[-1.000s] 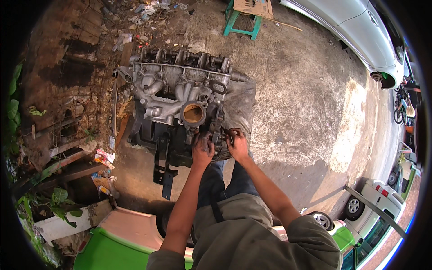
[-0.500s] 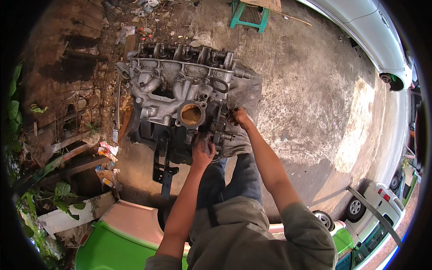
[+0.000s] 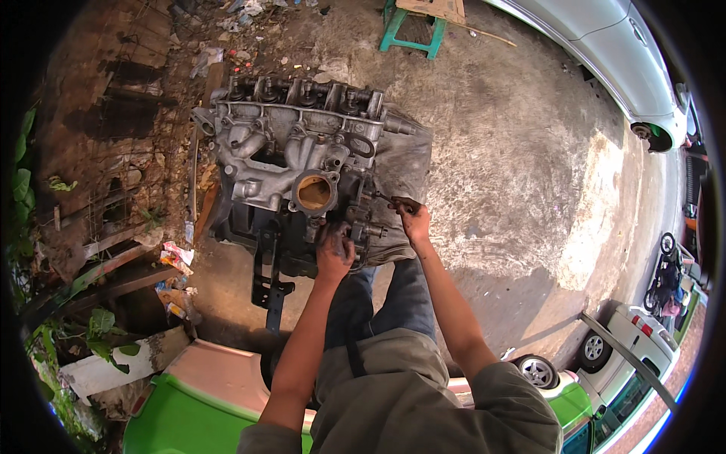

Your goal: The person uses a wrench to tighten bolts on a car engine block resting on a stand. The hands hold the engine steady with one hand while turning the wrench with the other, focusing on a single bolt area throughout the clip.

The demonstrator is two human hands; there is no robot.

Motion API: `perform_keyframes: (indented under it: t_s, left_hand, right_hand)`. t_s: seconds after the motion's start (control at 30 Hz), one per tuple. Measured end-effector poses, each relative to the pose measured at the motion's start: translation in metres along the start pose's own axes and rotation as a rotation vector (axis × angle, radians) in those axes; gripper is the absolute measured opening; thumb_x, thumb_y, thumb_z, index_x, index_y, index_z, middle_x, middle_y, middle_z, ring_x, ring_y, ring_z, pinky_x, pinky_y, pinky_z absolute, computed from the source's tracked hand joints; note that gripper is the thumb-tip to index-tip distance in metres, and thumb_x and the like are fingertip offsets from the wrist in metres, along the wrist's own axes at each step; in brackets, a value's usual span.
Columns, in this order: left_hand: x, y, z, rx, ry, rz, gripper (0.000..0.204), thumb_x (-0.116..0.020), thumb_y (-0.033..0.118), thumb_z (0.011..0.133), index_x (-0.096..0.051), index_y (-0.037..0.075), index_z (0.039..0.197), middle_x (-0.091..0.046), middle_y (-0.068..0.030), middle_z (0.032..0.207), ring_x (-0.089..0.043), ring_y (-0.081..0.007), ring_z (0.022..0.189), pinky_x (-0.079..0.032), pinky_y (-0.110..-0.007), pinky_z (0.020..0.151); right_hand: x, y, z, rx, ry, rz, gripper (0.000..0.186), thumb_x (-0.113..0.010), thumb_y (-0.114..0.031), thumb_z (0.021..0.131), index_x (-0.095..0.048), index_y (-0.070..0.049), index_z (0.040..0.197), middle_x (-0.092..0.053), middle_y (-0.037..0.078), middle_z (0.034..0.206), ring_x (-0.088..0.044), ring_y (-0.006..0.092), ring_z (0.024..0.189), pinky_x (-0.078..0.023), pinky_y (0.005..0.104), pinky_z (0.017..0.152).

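In the head view, left of centre: a big grey-and-black engine (image 3: pixel 265 185), with a row of small metal parts (image 3: pixel 306 96) along the far edge and a round opening (image 3: pixel 314 193), brownish inside, towards the near side. At the engine's near edge: the left hand (image 3: pixel 334 248), darkly smudged, fingers curled inward; cannot tell whether pinching anything or only pressing on metal. Farther right, just beside the engine's right edge: the right hand (image 3: pixel 412 218), fingers drawn together, pinching a thin dark rod (image 3: pixel 385 198) directed left at the engine; cannot tell whether touching it. Left of the left hand, a dark bracket (image 3: pixel 264 276) with holes, jutting nearward. Under the engine's right side, a dull grey sheet (image 3: pixel 404 163). Around all this, concrete floor (image 3: pixel 514 174); far off, a green stool (image 3: pixel 410 45); far right, a silver car (image 3: pixel 578 26); near right, a white vehicle (image 3: pixel 624 331); near left, a green-and-pink car body (image 3: pixel 197 416); along the left, scattered rubbish (image 3: pixel 176 257).
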State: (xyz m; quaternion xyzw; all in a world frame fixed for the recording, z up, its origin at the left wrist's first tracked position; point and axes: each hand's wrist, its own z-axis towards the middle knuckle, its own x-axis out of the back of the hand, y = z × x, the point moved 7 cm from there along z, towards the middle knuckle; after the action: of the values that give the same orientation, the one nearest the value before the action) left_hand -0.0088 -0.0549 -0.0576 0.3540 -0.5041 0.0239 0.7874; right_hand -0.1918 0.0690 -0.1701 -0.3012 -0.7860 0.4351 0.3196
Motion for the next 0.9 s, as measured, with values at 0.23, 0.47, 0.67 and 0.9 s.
perform_keyframes:
  t_s: [0.23,0.47,0.67,0.9]
  left_hand:
    - [-0.006,-0.009,-0.007,0.102,-0.009,-0.039,0.023,-0.052,0.002,0.078,-0.057,-0.001,0.1,-0.06,-0.0189,0.094,-0.057,-0.0375,0.094,-0.046,-0.049,0.091]
    - [0.0,-0.005,-0.002,0.078,-0.002,-0.086,0.021,-0.051,0.002,0.079,-0.058,0.0,0.099,-0.061,-0.0172,0.094,-0.058,-0.0364,0.094,-0.05,-0.046,0.086]
    - [0.002,-0.001,0.0,0.085,0.001,-0.059,0.022,-0.052,0.003,0.079,-0.058,0.0,0.1,-0.061,-0.0164,0.094,-0.059,-0.0352,0.094,-0.051,-0.044,0.082]
    - [0.001,0.0,0.002,0.07,0.0,-0.062,0.024,-0.052,0.003,0.076,-0.057,0.0,0.1,-0.061,-0.0172,0.093,-0.057,-0.0372,0.094,-0.047,-0.047,0.092]
  right_hand:
    - [-0.009,-0.034,-0.05,0.221,0.123,-0.326,0.023,-0.059,-0.005,0.082,-0.069,-0.006,0.104,-0.067,0.021,0.087,-0.066,0.0361,0.078,-0.052,0.0409,0.072]
    - [-0.021,-0.064,-0.061,0.283,0.033,-0.445,0.027,-0.06,-0.003,0.078,-0.069,-0.006,0.104,-0.065,0.023,0.092,-0.06,0.0399,0.092,-0.047,0.0468,0.083]
    - [-0.023,-0.064,-0.06,0.326,0.011,-0.431,0.026,-0.059,-0.003,0.08,-0.069,-0.005,0.104,-0.065,0.02,0.097,-0.059,0.0402,0.093,-0.045,0.0469,0.087]
    - [-0.019,-0.061,-0.059,0.342,-0.004,-0.397,0.025,-0.059,-0.001,0.08,-0.069,-0.003,0.102,-0.065,0.02,0.098,-0.06,0.0393,0.093,-0.048,0.0454,0.083]
